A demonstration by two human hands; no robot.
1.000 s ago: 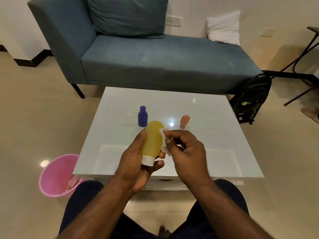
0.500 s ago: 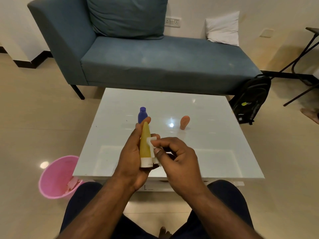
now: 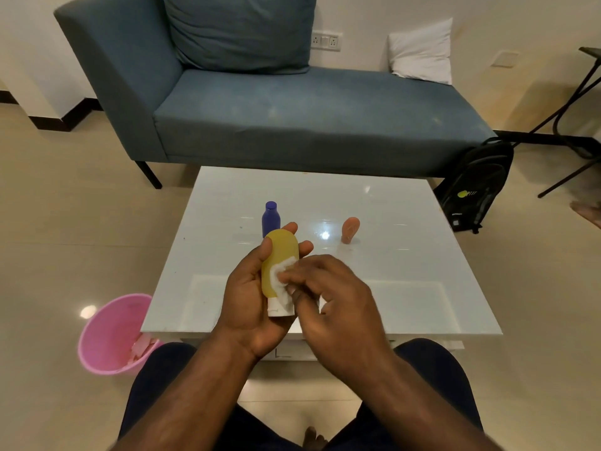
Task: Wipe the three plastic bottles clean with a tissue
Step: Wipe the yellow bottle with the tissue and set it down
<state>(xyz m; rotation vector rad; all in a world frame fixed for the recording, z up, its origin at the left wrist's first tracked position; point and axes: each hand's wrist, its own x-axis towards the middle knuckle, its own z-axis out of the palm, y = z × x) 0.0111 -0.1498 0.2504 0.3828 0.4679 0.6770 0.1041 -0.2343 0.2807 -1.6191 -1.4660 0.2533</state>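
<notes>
My left hand (image 3: 248,297) grips a yellow squeeze bottle (image 3: 280,255) with a white cap, held cap-down over the near part of the white table (image 3: 406,255). My right hand (image 3: 328,297) pinches a white tissue (image 3: 282,278) and presses it against the bottle's lower face. A small blue bottle (image 3: 270,218) stands upright on the table just behind the yellow one. An orange bottle (image 3: 350,229) stands to the right of it, apart from both hands.
A pink bin (image 3: 107,333) with crumpled tissues sits on the floor left of the table. A blue sofa (image 3: 292,118) stands behind the table, with a black backpack (image 3: 474,187) leaning at its right end. My knees are under the table's near edge.
The yellow bottle has turned in my left hand from edge-on to its broad face toward me. The tissue has slid down toward the cap.
</notes>
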